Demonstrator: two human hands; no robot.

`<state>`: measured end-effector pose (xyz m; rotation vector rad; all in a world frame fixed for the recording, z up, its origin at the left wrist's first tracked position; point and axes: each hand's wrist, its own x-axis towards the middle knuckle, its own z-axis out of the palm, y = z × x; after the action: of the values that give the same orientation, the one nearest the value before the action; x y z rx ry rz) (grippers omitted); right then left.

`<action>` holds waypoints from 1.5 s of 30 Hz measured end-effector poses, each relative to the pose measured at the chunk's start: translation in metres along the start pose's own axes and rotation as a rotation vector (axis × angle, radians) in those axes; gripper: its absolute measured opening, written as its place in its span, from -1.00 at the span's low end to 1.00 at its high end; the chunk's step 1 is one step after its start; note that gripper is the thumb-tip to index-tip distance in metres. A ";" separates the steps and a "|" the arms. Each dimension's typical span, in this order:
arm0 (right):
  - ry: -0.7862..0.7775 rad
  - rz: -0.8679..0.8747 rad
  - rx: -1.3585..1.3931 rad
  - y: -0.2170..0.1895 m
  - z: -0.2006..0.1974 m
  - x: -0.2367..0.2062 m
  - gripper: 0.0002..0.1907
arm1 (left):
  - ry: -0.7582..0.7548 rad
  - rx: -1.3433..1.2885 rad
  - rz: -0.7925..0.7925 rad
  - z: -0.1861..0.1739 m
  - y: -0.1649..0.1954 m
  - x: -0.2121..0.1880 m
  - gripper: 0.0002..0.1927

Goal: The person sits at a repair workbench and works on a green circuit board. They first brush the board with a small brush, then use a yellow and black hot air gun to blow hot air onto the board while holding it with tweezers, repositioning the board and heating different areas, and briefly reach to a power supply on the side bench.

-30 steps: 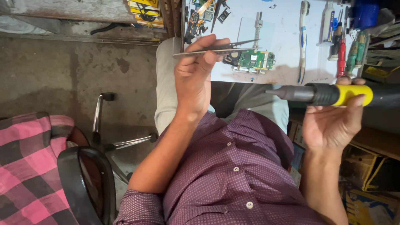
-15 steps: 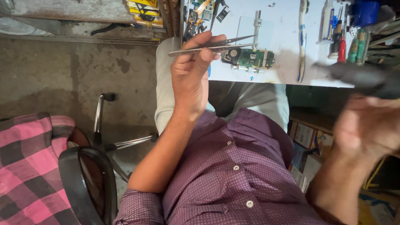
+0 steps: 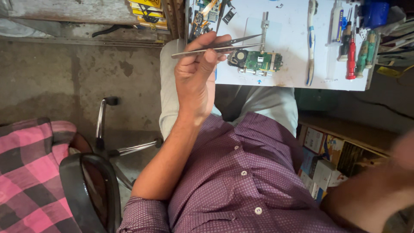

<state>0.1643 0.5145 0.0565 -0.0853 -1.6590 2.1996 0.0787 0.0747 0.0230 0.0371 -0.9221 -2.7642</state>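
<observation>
The left hand was raised in front of the body and closed on a pair of metal tweezers, pinched between the thumb and the first fingers. The tweezers lay almost level, with the tips pointing away from the palm toward a small green circuit board. The tips were just above the board; I could not tell whether they touched it. Holding them near the middle probably gave fine control over the points.

The board sat just beyond the left fingertips, near the front edge of a white work surface, held in a small metal clamp, so it was easy to reach and did not slide.

The right hand was far from the left one, low at the edge of the view and blurred; whether it was open or closed could not be told.

Farther from the left hand, across the board, a toothbrush and several screwdrivers lay in a row, probably kept ready on the working side. Below the left arm there was a chair with a pink checked cloth.
</observation>
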 end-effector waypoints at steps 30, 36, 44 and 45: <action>-0.206 0.101 0.082 0.022 0.139 -0.033 -0.31 | -0.055 0.034 -0.091 0.009 -0.012 -0.017 -0.66; -0.239 0.087 0.037 0.022 0.138 -0.035 -0.40 | -0.053 0.015 -0.096 0.010 -0.013 -0.018 -0.65; -0.285 0.100 0.055 0.013 0.151 -0.031 -0.46 | -0.063 0.037 -0.105 0.008 -0.014 -0.017 -0.67; -0.272 0.101 0.071 0.014 0.153 -0.031 -0.44 | -0.068 0.042 -0.109 0.008 -0.014 -0.018 -0.67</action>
<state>0.1478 0.3612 0.0841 0.1602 -1.7466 2.4330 0.0921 0.0941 0.0209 0.0007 -1.0237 -2.8620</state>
